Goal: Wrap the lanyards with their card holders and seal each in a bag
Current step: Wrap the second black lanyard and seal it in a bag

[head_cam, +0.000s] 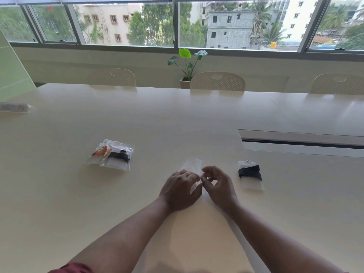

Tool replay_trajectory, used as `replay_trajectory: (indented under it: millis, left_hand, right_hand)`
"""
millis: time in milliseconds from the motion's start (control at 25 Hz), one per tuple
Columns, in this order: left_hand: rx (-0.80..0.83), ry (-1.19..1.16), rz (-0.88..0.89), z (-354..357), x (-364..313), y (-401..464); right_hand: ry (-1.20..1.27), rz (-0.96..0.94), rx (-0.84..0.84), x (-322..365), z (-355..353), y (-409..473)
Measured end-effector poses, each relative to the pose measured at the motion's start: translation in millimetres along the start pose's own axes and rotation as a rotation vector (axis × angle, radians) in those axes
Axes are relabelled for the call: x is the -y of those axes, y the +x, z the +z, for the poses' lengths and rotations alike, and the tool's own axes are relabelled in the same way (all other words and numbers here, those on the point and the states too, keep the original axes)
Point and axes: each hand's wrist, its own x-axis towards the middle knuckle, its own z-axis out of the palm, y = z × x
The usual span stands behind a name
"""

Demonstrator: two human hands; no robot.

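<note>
Here, empty clear bag (192, 164) between hands, two filled bags (111, 154)

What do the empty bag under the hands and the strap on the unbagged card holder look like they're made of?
Empty bag: thin clear plastic film, glossy; the table shows through it. Strap on the card holder: probably woven fabric, matte black, wrapped in flat bands.

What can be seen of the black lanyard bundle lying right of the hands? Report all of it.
The black fabric lanyard wrapped around a clear plastic card holder lies flat on the cream table, right of the right hand and untouched. The strap crosses the holder's upper half in tight bands, leaving the lower half bare. A small metal clip shows at the top edge. It is not in a bag yet.
</note>
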Motion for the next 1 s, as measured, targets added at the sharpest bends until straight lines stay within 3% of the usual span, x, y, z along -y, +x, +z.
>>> replay_trajectory:
  millis: [360,600,800,1000]
  left_hand:
    - [-0.017,-0.073,-0.014,-0.9,1.0,-1.3]
    - [-0.05,-0.113,-0.13,0.6,0.6,-1.7]
    - [-0.024,-0.116,-0.167,-2.0,-1.9,-0.9]
    - [0.003,-0.11,-0.134,-0.7,0.8,-1.8]
  right_hand:
    - [-0.165,-0.093,-0.018,3.0,-0.5,-3.0]
    - [-0.21,-0.12,0.036,2.3,1.5,-5.6]
    - [-0.218,-0.118,0.0,4.4,3.1,-6.2]
    - [-0.294,-0.044,0.083,3.7,3.8,-4.4]
